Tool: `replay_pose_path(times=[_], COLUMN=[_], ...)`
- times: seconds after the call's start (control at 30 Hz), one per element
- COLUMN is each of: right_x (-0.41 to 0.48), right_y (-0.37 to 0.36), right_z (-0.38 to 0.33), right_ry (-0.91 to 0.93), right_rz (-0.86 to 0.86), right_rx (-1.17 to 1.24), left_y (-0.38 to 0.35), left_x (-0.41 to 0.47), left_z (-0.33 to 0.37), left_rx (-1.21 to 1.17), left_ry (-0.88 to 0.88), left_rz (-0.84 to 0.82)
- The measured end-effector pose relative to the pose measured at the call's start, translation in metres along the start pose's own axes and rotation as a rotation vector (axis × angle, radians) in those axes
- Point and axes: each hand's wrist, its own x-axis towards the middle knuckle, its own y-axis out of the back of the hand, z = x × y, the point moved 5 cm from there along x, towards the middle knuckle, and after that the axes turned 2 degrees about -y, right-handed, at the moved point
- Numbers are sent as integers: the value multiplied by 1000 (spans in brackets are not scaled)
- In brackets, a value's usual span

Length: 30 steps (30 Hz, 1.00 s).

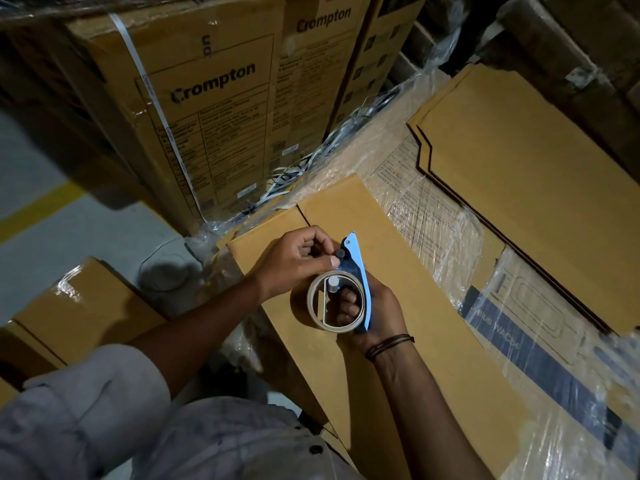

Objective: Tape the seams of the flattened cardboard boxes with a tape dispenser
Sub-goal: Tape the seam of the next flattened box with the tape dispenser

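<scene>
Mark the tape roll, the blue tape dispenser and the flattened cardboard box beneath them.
tape roll point(313, 306), head view, left rim.
blue tape dispenser point(356, 261), head view, blue frame.
flattened cardboard box point(346, 209), head view, bare top.

The right hand point(379, 313) gripped the handle of a blue tape dispenser point(358, 261) over a flattened cardboard box point(426, 362) — tape roll point(313, 301) facing up. The left hand point(294, 263) pinched the dark roller point(340, 253) near its front. Crompton cartons point(214, 98) stood behind; more flattened cardboard point(526, 174) lay to the right on a shrink-wrapped load point(433, 216).
</scene>
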Motion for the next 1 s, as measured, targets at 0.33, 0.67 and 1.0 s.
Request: replay_pose_path(times=[0.33,0.67,1.0], right_x=[-15,-67,-32], right_y=[-1,-38,-28], right_z=[-10,-86,-77], right_ry=[34,660,875], right_rz=[85,371,223], right_rx=[-108,-1478,-1296], left_y=[8,8,15], left_x=[1,-18,-15], left_z=[3,1,10], left_rx=[19,525,317], left_ry=[-54,-321,-132], left_rz=[47,-35,113])
